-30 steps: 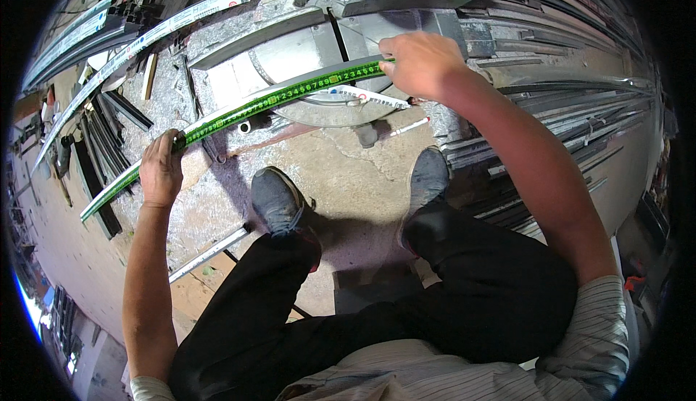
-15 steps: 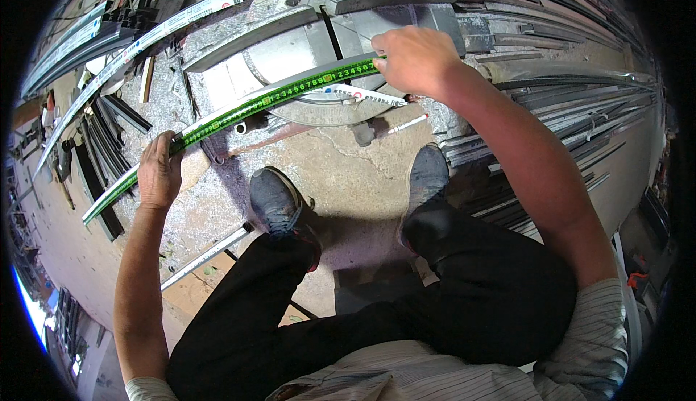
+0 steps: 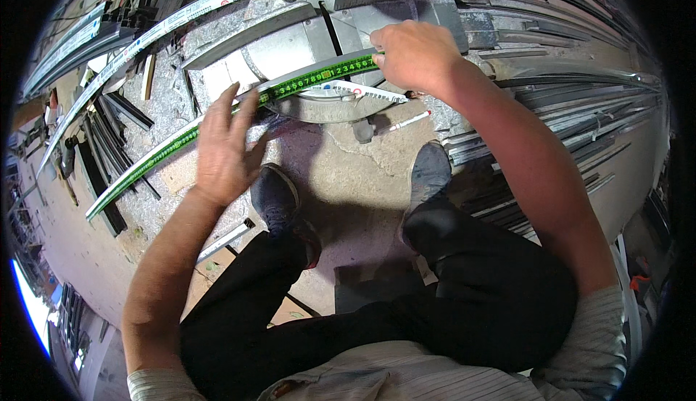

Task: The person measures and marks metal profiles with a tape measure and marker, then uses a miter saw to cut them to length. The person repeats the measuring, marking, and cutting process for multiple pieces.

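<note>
A bright green tape measure [image 3: 312, 80] stretches along a long pale metal strip [image 3: 163, 140], slanting from the lower left up to the silver saw base [image 3: 290, 53]. My right hand [image 3: 419, 56] is closed around its upper right end, fingertips pinched over the slotted metal table. My left hand [image 3: 226, 151] is open over the tape's middle, fingers spread and pointing up and away; the hand covers part of the tape. Whether its fingertips touch the strip I cannot tell. Just below the tape lies a short white labelled strip [image 3: 370, 93].
A raised metal fence [image 3: 250, 35] runs along the back of the saw base. A white marker with a red tip [image 3: 410, 120] lies on the floor. Long metal profiles [image 3: 565, 114] are heaped at the right, dark offcuts [image 3: 101, 136] at the left. My shoes [image 3: 429, 169] stand in front.
My left hand has slid right along the tape toward the saw base, and its fingers have spread. My right hand stays at the tape's upper end.
</note>
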